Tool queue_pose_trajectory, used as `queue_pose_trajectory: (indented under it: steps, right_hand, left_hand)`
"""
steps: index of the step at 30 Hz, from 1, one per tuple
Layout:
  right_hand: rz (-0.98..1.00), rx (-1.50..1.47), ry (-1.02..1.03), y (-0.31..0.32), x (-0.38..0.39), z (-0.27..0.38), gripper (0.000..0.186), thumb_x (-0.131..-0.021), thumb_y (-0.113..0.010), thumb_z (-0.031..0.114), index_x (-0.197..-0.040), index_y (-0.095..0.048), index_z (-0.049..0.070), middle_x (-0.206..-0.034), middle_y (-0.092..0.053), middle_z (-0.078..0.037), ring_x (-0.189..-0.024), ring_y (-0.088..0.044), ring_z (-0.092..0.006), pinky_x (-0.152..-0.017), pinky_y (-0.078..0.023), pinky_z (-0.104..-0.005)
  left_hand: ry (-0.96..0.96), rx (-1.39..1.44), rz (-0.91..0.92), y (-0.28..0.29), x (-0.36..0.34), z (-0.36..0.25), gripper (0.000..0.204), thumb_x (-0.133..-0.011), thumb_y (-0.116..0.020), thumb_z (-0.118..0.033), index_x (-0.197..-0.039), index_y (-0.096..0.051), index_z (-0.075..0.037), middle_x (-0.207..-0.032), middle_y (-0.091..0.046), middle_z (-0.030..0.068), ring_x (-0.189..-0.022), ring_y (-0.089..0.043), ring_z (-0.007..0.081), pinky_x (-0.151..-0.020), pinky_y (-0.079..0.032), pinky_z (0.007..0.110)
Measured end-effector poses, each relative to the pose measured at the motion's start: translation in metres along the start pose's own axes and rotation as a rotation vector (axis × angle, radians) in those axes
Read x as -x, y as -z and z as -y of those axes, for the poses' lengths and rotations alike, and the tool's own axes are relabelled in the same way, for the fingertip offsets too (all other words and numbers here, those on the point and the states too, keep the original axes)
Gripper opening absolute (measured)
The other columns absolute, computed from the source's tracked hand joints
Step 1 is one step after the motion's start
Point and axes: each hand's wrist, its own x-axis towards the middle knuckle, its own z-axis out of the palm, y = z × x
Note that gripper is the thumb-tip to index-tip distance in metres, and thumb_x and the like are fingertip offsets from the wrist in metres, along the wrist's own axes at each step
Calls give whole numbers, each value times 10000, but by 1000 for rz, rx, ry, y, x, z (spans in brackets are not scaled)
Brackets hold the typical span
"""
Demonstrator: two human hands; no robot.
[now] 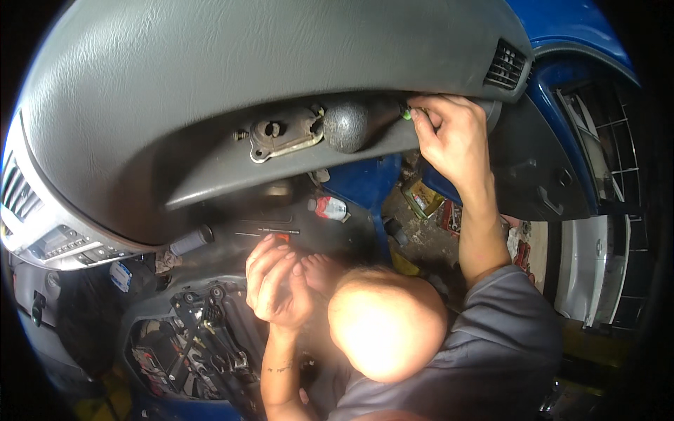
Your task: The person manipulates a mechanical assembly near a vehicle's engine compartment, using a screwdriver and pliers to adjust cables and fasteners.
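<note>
Head view: right hand [453, 137] is pinching a green piece [406, 114]; left of it, metal part [295, 135] is lying apparently unmounted; left hand [277, 289] is hovering half-curled, seemingly empty.

In the head view, read as a clock face from its centre, the grey dashboard [316, 49] spans ten to two. The right hand [453, 133] is at two o'clock, thumb and forefinger pinching a small green piece [406, 114] at the dashboard shelf [217, 194]. A round dark knob [346, 128] lies on that shelf at twelve, a metal bracket [284, 133] just beside it at eleven. At seven, the left hand [279, 284] is half curled, near a slim screwdriver [270, 232] towards eight. A bare knee [386, 323] rises at five; an opened compartment of mechanical parts [189, 344] sits between seven and eight.
</note>
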Motion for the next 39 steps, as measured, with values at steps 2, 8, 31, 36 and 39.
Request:
queue_pose_trajectory:
  steps: [2,8,31,36,39]
  right_hand:
    - [48,32,-71,2,0,1,138,-750,-648,60,-871,-708,29,-714,-653,-164,-648,-631,-319,-651,-507,-375]
    - [142,21,-218,10,-2,5,171,-738,-674,62,-899,-703,15,-545,-466,-116,-512,-435,-228,-547,-396,-345]
    - [799,-1807,44,-56,57,96,235,-961,-413,18,-1141,-528,-79,-1119,-577,-164,-1034,-561,-220,-928,-437,-327]
    - [925,-1749,18,-94,75,133,268,-964,-466,69,-1198,-510,-52,-1226,-555,-174,-1073,-562,-235,-948,-444,-342]
    - [1058,-1589,130,-118,65,174,340,-912,-598,161,-1166,-517,-50,-1207,-557,-162,-1067,-560,-221,-937,-449,-341]
  left_hand:
    - [33,40,6,-3,4,-2,98,-791,-640,23,-886,-638,49,-922,-635,170,-977,-614,361,-883,-487,454]
    - [47,65,31,-2,6,-4,88,-782,-643,30,-868,-646,51,-886,-643,168,-917,-635,332,-855,-506,425]
    - [-139,396,-374,20,-21,-19,218,-719,-733,-61,-900,-637,15,-872,-627,156,-786,-639,289,-623,-533,364]
    - [-233,-170,-511,68,20,-26,90,-735,-650,-23,-729,-570,16,-686,-574,120,-586,-592,255,-481,-480,332]
    - [-215,-494,-545,116,31,-43,60,-727,-597,-27,-704,-550,3,-623,-519,83,-524,-563,206,-451,-478,307]
